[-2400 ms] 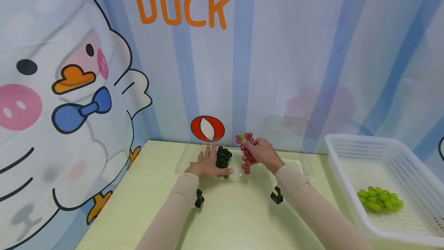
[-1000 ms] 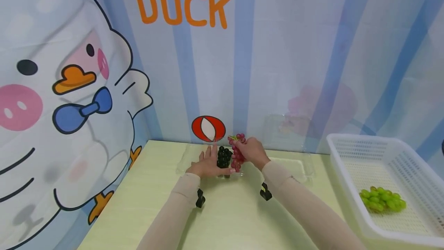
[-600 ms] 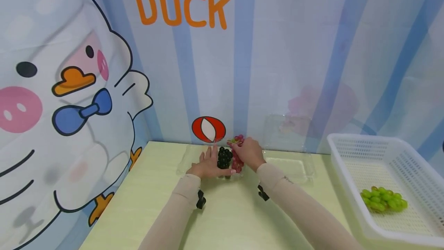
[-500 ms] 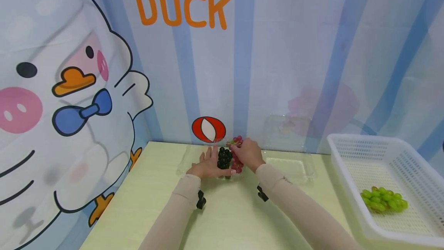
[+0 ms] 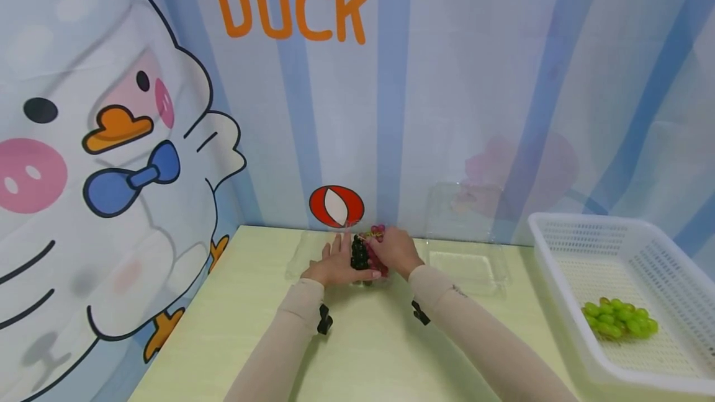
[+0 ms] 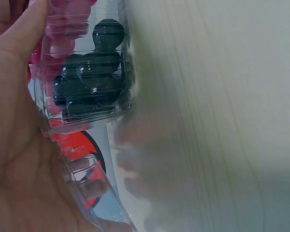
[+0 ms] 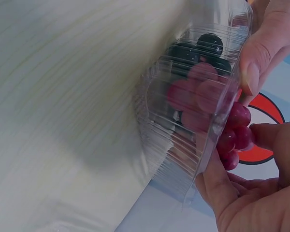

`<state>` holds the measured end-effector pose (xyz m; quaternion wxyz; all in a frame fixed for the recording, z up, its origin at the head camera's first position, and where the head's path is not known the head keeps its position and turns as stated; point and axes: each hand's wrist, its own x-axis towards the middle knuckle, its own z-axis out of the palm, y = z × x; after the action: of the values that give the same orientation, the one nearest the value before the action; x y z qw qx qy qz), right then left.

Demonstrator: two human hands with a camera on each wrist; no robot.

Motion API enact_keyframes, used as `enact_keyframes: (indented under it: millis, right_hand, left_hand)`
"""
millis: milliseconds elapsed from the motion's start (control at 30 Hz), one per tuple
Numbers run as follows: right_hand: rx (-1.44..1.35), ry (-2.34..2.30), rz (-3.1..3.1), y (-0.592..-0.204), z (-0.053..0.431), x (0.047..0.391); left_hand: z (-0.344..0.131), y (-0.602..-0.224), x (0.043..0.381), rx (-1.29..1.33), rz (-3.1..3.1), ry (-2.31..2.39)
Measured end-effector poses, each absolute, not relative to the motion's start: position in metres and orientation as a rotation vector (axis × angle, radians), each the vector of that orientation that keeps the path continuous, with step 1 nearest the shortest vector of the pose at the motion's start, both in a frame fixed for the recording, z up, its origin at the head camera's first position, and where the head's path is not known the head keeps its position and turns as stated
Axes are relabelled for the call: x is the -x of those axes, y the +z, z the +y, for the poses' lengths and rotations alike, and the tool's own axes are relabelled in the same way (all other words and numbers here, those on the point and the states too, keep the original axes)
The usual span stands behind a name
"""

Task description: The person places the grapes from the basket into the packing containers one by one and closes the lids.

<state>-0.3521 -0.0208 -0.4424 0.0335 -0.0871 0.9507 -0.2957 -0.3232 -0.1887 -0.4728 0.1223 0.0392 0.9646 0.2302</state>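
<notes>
A clear plastic clamshell box point(image 7: 152, 99) stands at the back of the table with a bunch of black grapes point(image 5: 359, 254) in it. My left hand point(image 5: 334, 267) rests on the box with fingers spread, its thumb along the front rim. My right hand point(image 5: 394, 250) pinches a bunch of red grapes point(image 7: 236, 130) at the box's right side. Part of that bunch is down inside, against the black grapes; its upper grapes and green stem stick out above the rim. Through the ribbed wall both bunches show in the left wrist view. Right fingertips reach into the box.
Another clear clamshell box point(image 5: 466, 272) stands to the right, its lid raised against the printed curtain point(image 5: 447, 79). Farther right is a white perforated basket point(image 5: 586, 219) holding green grapes point(image 5: 619, 318). The curtain closes off the table's back edge.
My right hand has carried the red grapes leftward and lowered them into the box beside the black grapes. The left hand has stayed at the box.
</notes>
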Motion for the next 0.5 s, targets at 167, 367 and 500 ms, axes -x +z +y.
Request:
enact_keyframes:
  millis: [167, 367, 500]
  right_hand:
    - [0.315, -0.820, 2.912, -0.4399, -0.0232, 0.3502]
    - [0.391, -0.664, 2.842, -0.4384, -0.0263, 0.3464]
    - [0.405, -0.649, 2.830, -0.4394, -0.0276, 0.3449]
  left_hand:
    - [-0.1882, -0.4724, 0.3242, -0.113, 2.817, 0.673]
    - [-0.1883, -0.4735, 0.3252, -0.108, 2.820, 0.669]
    - [-0.1886, -0.4738, 0.3247, -0.108, 2.824, 0.662]
